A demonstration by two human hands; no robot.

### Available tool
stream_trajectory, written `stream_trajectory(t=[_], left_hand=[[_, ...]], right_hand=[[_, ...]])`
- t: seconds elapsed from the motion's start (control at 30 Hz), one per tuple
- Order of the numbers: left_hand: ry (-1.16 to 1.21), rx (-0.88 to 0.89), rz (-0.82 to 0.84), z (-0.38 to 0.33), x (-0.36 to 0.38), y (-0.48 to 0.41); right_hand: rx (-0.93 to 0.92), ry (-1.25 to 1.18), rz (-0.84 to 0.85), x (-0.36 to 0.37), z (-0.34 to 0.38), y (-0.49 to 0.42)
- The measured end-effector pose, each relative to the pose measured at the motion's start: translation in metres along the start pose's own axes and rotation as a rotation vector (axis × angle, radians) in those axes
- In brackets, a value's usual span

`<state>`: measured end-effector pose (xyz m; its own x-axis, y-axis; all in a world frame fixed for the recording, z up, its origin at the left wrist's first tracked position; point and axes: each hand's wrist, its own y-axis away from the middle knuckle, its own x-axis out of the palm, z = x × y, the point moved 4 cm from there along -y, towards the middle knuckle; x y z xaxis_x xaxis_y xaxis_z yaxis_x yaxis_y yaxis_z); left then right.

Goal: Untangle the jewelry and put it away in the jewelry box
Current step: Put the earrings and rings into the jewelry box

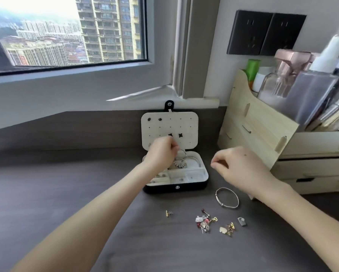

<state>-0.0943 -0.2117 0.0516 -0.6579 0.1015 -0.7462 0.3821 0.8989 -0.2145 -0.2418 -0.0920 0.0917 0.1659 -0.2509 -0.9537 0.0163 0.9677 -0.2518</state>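
Observation:
The black jewelry box stands open on the desk, its cream lid panel upright and holding a few stud earrings. Bracelets and a beaded ring lie in its back compartment. My left hand is at the lid's lower edge with fingers pinched together; I cannot see anything in the pinch. My right hand hovers right of the box, thumb and forefinger pinched, its contents too small to make out. On the desk in front lie a silver bangle, a tangled pile of earrings, a gold stud and gold pieces.
A wooden desk organiser with drawers and bottles stands close on the right, just behind my right hand. The window sill runs behind the box. A small silver piece lies right of the pile. The dark desk stretches left.

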Motion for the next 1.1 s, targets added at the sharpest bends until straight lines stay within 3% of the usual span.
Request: stream_trajectory(t=[0.13, 0.4, 0.5, 0.67, 0.77, 0.97, 1.1], left_hand=[[-0.133, 0.045, -0.044, -0.006, 0.005, 0.001], [-0.210, 0.070, -0.172, -0.004, -0.027, 0.018], [-0.203, 0.040, -0.222, 0.004, -0.046, 0.030], [-0.128, -0.006, -0.266, 0.024, -0.059, 0.062], [-0.059, 0.018, -0.236, 0.023, -0.050, 0.087], [-0.072, 0.217, -0.013, 0.007, -0.022, 0.124], [-0.078, 0.318, -0.021, -0.004, -0.014, 0.136]], right_hand=[[0.027, -0.020, 0.247, 0.011, -0.009, 0.035], [-0.006, 0.037, 0.315, 0.041, -0.008, 0.044], [-0.016, 0.108, 0.250, 0.033, -0.002, 0.047], [-0.081, -0.074, -0.123, 0.003, 0.016, 0.034], [-0.231, -0.086, -0.280, 0.003, 0.029, 0.006], [-0.525, 0.252, -0.175, 0.042, 0.039, -0.036], [-0.472, 0.133, -0.051, 0.055, 0.034, -0.041]])
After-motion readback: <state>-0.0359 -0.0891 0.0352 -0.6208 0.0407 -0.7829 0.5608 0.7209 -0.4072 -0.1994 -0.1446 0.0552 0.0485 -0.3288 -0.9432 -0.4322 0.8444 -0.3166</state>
